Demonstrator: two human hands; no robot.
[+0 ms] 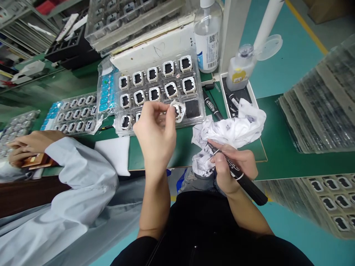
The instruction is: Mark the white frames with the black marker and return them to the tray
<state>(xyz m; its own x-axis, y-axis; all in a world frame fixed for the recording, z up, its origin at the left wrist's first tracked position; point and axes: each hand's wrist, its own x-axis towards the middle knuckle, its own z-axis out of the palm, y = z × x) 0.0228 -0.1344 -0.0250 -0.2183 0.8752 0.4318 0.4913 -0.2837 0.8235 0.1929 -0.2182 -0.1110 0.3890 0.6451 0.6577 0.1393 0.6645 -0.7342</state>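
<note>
Between thumb and fingers, my left hand (156, 135) pinches a white square frame part (181, 112) over the lower right of a clear plastic tray (163, 100). Rows of similar parts with dark square centres fill most of that tray, and one dark pocket (192, 108) beside my hand holds no part. A black marker pen (244, 181) is gripped in my right hand (231, 166), its tip pointing up and left. Right by that hand lies a crumpled white cloth (233, 127) with dark smudges, partly hanging over the bench edge.
A pump bottle (208, 40) and a small flip-top bottle (240, 68) stand behind. Another marker (213, 106) lies beside the tray. Stacked trays (321, 99) rise at the right. A co-worker's sleeve (83, 173) and hands (30, 146) are at the left, near a white pad (115, 153).
</note>
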